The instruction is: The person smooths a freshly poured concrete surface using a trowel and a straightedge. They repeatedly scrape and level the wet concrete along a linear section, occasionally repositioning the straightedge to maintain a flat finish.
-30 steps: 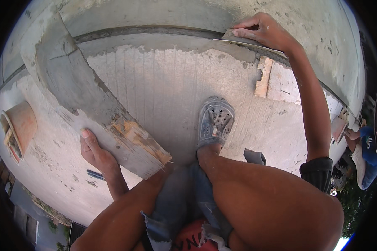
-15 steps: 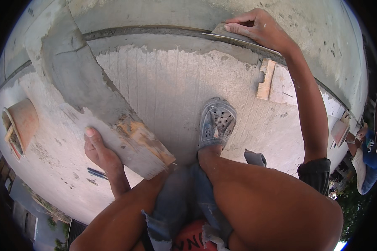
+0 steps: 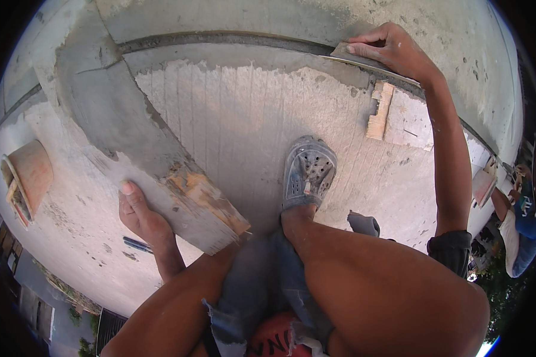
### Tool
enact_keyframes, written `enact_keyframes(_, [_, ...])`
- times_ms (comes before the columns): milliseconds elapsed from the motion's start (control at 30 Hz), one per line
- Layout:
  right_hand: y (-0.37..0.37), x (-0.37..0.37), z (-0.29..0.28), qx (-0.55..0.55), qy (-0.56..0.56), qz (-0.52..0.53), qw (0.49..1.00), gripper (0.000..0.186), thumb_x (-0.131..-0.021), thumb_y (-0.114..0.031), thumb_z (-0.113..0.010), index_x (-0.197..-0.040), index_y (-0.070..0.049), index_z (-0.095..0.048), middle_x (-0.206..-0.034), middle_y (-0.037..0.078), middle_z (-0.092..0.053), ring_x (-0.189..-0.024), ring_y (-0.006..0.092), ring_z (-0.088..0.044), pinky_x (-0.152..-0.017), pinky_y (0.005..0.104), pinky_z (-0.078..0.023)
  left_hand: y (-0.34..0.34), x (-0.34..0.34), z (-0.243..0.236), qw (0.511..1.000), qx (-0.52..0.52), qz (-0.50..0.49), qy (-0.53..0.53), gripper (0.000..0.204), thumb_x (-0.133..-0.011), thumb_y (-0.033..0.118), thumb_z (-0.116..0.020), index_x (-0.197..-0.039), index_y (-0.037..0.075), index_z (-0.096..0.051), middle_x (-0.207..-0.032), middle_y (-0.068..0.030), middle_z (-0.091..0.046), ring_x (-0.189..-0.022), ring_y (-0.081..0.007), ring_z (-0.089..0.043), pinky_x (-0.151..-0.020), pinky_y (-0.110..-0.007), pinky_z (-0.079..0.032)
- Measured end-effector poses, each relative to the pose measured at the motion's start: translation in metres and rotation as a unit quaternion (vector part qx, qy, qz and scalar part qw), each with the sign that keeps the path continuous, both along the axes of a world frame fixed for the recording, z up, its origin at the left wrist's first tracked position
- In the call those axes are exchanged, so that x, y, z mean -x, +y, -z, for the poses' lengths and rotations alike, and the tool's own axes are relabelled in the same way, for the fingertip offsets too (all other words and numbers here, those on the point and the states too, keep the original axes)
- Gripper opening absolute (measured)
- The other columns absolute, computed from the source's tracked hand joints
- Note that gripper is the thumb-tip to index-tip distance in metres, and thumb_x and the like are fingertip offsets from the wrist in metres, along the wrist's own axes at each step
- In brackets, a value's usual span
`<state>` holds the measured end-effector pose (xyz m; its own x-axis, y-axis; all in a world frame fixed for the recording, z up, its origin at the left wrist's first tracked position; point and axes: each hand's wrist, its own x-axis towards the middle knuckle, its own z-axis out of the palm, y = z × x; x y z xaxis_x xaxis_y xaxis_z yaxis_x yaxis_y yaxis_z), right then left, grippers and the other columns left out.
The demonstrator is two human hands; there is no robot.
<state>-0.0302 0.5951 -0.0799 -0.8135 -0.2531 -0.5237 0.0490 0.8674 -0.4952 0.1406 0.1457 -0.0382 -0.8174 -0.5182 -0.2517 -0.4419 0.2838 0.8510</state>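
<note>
My left hand (image 3: 144,217) grips the edge of a long, cement-smeared wooden board (image 3: 122,119) with splintered wood at its near end; the board reaches up to the grey concrete band at the top. My right hand (image 3: 402,56) pinches a thin, flat trowel-like tool (image 3: 340,52), pressed along a dark, narrow groove (image 3: 232,37) in the concrete. Just below that hand lies a broken plywood piece (image 3: 408,122) with a pale wooden strip. My foot in a dusty grey clog (image 3: 309,172) stands on the rough pale slab (image 3: 238,119) between my hands.
An orange bucket (image 3: 30,178) lies at far left, with short dark bars (image 3: 137,244) near my left wrist. A grey scrap (image 3: 362,224) sits beside my right knee. At far right another person in blue (image 3: 524,214) works near more boards (image 3: 484,187). Greenery shows at the lower edges.
My right hand moved slightly left along the groove, then back rightward with the tool. My left hand and the board shifted a little rightward in view since a second ago.
</note>
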Motion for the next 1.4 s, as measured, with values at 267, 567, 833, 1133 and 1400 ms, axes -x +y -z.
enact_keyframes(267, [-0.002, -0.004, -0.007, 0.027, 0.032, 0.026, 0.999, 0.035, -0.092, -0.036, -0.078, -0.114, -0.008, -0.081, -0.099, 0.01, -0.08, -0.085, 0.0158, -0.073, -0.081, 0.0295, -0.057, -0.002, 0.002, 0.005, 1.0, 0.003, 0.002, 0.001, 0.052, -0.113, 0.04, -0.044, -0.105, -0.008, -0.062, -0.098, -0.0104, -0.064, -0.089, -0.0143, -0.056, -0.079, -0.028, -0.046])
enact_keyframes(567, [0.037, -0.018, 0.001, -0.004, 0.039, 0.005, 0.999, 0.035, -0.093, -0.039, -0.077, -0.108, -0.008, -0.082, -0.095, 0.013, -0.08, -0.081, 0.0186, -0.073, -0.083, 0.0331, -0.058, -0.001, 0.001, 0.005, 0.999, -0.014, 0.033, -0.003, 0.058, -0.111, 0.043, -0.047, -0.125, -0.012, -0.061, -0.114, -0.0159, -0.067, -0.102, -0.0189, -0.061, -0.09, -0.033, -0.049])
enact_keyframes(833, [0.084, -0.018, -0.049, -0.018, -0.017, 0.025, 0.999, 0.031, -0.096, -0.032, -0.075, -0.113, -0.007, -0.081, -0.095, 0.008, -0.079, -0.082, 0.0152, -0.072, -0.082, 0.0306, -0.058, -0.004, -0.001, 0.013, 0.997, -0.013, 0.072, 0.002, 0.056, -0.113, 0.042, -0.045, -0.119, -0.011, -0.063, -0.107, -0.0128, -0.067, -0.097, -0.0157, -0.06, -0.086, -0.031, -0.049])
enact_keyframes(1133, [-0.113, -0.03, -0.072, 0.38, 0.263, 0.007, 0.887, 0.042, -0.089, -0.034, -0.082, -0.114, -0.004, -0.067, -0.095, 0.008, -0.067, -0.079, 0.0181, -0.065, -0.064, 0.0327, -0.053, 0.025, 0.019, -0.005, 0.986, -0.124, 0.111, -0.014, 0.043, -0.112, 0.035, -0.05, -0.114, -0.005, -0.067, -0.095, -0.0017, -0.065, -0.085, -0.0076, -0.053, -0.076, -0.025, -0.044])
enact_keyframes(1400, [-0.14, -0.04, -0.034, 0.261, 0.365, -0.132, 0.884, 0.053, -0.078, -0.034, -0.089, -0.116, -0.005, -0.065, -0.099, 0.012, -0.064, -0.081, 0.0272, -0.066, -0.067, 0.0381, -0.058, 0.02, 0.017, -0.012, 0.978, -0.199, 0.057, -0.006, 0.041, -0.111, 0.035, -0.051, -0.099, 0.0, -0.067, -0.082, 0.0045, -0.056, -0.075, -0.0055, -0.045, -0.067, -0.023, -0.038])
